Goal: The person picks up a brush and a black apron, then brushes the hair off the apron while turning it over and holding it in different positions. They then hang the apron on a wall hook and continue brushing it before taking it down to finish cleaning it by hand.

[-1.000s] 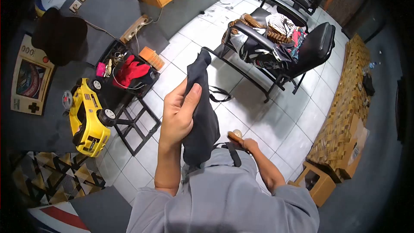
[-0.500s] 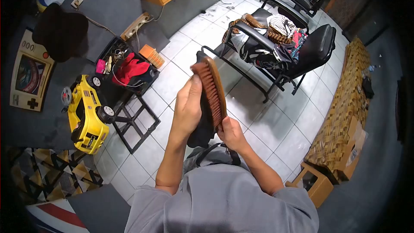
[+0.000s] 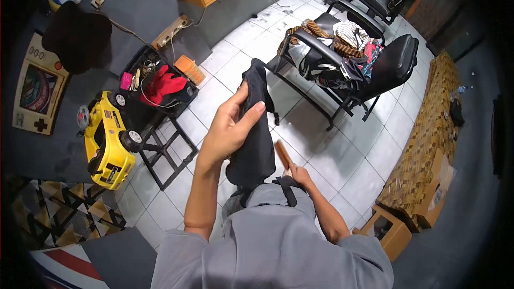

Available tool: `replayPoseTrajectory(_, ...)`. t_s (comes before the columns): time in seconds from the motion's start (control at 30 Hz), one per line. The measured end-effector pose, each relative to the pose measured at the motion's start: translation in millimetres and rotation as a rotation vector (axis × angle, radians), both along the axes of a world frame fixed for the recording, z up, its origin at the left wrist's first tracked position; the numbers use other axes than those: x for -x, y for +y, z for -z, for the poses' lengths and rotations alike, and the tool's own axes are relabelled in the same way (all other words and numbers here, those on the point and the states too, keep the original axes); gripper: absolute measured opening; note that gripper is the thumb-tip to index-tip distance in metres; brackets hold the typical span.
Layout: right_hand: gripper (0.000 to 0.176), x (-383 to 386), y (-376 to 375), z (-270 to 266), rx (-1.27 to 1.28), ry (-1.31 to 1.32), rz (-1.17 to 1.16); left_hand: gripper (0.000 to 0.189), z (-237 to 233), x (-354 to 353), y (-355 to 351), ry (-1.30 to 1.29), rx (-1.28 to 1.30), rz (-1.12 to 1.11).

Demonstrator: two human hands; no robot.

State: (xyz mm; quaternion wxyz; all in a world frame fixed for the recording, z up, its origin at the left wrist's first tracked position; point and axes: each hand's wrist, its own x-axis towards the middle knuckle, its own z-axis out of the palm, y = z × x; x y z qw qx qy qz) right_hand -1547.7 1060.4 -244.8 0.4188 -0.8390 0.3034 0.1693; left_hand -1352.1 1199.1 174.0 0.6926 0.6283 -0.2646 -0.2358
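Note:
A long, soft black fabric bag [image 3: 252, 152] stands up in front of my body, with a thin strap hanging off its right side. My left hand [image 3: 225, 134] is closed around its upper part, thumb on the near face and fingers behind. Low on the right, beside the bag, my right hand [image 3: 298, 175] grips a wooden-backed brush [image 3: 283, 155] by one end. The brush is slightly blurred and apart from the bag. Dark straps [image 3: 289, 191] lie across my lap below the bag.
A yellow toy car [image 3: 111, 142] and a black crate [image 3: 184, 104] with red cloth and cables are on the left. An orange-backed brush [image 3: 189, 69] stands by the crate. Ahead, a black chair [image 3: 399, 61] holds heaped clothes. A woven mat [image 3: 415, 144] and cardboard box [image 3: 386, 233] line the right.
The brush has moved from the bag's face down and right in my right hand. My left hand has shifted its grip, and the bag now shows more of its dark face.

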Motion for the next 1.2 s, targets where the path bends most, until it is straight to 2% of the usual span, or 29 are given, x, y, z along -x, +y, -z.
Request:
replayPoseTrajectory(0.03,0.070,-10.7,-3.4,-24.5,-0.037,-0.063,0.105,0.055,0.0,-3.2,0.5,-0.032,-0.040,0.021)
replayPoseTrajectory(0.07,0.067,-26.5,-5.2,-65.3,-0.182,-0.067,0.227,0.056,0.1,-4.9,1.2,-0.062,-0.082,0.038)
replayPoseTrajectory(0.1,0.054,-38.0,-0.4,-98.5,-0.164,-0.377,0.316,0.055,-0.9,-3.6,1.1,-0.143,-0.127,0.024)
replayPoseTrajectory(0.13,0.042,-51.3,0.3,-127.5,-0.293,-0.615,0.372,0.055,1.4,-5.3,2.7,-0.153,-0.148,0.073)
replayPoseTrajectory(0.17,0.030,-62.1,3.1,-179.5,-0.425,-0.719,0.387,0.055,3.5,-9.2,4.1,-0.163,-0.167,0.121)
replayPoseTrajectory(0.23,0.013,-84.0,-0.4,-248.7,-0.319,-1.015,0.220,0.052,1.2,-12.4,3.5,-0.105,-0.163,0.156)
replayPoseTrajectory(0.27,0.011,-95.9,-6.1,-259.4,-0.191,-1.117,0.133,0.049,-0.9,-16.3,2.5,-0.073,-0.132,0.182)
replayPoseTrajectory(0.3,0.017,-109.6,-8.1,-268.5,-0.205,-1.217,0.119,0.048,-8.7,-18.3,0.9,-0.020,-0.100,0.181)
replayPoseTrajectory(0.33,0.021,-120.4,-9.2,-279.0,-0.082,-1.259,0.079,0.046,-15.4,-21.0,0.0,0.031,-0.068,0.179)
replayPoseTrajectory(0.37,0.025,-130.1,-10.0,-289.5,0.041,-1.302,0.036,0.044,-14.2,-25.8,1.4,-0.090,-0.068,0.136)
replayPoseTrajectory(0.4,0.029,-138.8,-11.4,-295.4,0.164,-1.343,-0.008,0.044,-18.8,-30.8,3.6,-0.076,-0.064,0.164)
replayPoseTrajectory(0.43,0.039,-148.1,-11.7,-280.3,0.087,-1.367,-0.036,0.044,-27.2,-35.3,6.5,-0.063,-0.060,0.190)
replayPoseTrajectory(0.5,0.042,-153.3,-11.8,-241.6,0.056,-1.362,-0.152,0.042,-43.8,-32.7,9.3,-0.103,-0.016,0.168)
replayPoseTrajectory(0.57,0.043,-151.6,-12.1,-190.1,0.079,-1.300,-0.253,0.044,-54.3,-34.6,18.2,-0.033,0.046,0.144)
replayPoseTrajectory(0.67,0.034,-121.1,-16.4,-128.4,0.449,-0.968,-0.629,0.047,-70.2,-37.3,27.0,0.049,0.141,0.122)
replayPoseTrajectory(0.73,0.019,-87.4,-23.0,-53.3,0.650,-0.732,-0.691,0.047,-75.8,-40.7,29.9,0.048,0.125,0.088)
replayPoseTrajectory(0.77,0.017,-71.5,-26.2,-21.1,0.702,-0.464,-0.683,0.049,-75.3,-42.2,29.3,0.014,0.109,0.069)
replayPoseTrajectory(0.87,0.018,-62.0,-29.7,-15.4,0.606,-0.322,-0.758,0.043,-68.2,-43.5,28.0,-0.092,-0.002,-0.114)
replayPoseTrajectory(0.9,0.018,-63.1,-25.8,-25.2,0.546,-0.499,-0.718,0.044,-71.0,-45.2,31.2,-0.096,-0.047,-0.030)
replayPoseTrajectory(0.97,0.018,-76.2,-16.0,-80.4,0.426,-0.843,-0.623,0.049,-72.1,-45.5,30.3,-0.081,-0.101,0.051)
replayPoseTrajectory(1.07,0.019,-109.1,6.1,-170.7,0.165,-1.261,-0.311,0.052,-77.0,-39.0,28.2,-0.046,-0.184,0.092)
replayPoseTrajectory(1.13,0.029,-126.9,23.3,-230.2,-0.133,-1.298,-0.009,0.053,-77.7,-33.8,26.2,-0.032,-0.197,0.122)
replayPoseTrajectory(1.2,0.034,-142.2,31.9,-286.9,-0.279,-1.274,0.137,0.053,-76.0,-31.1,22.8,-0.035,-0.158,0.180)
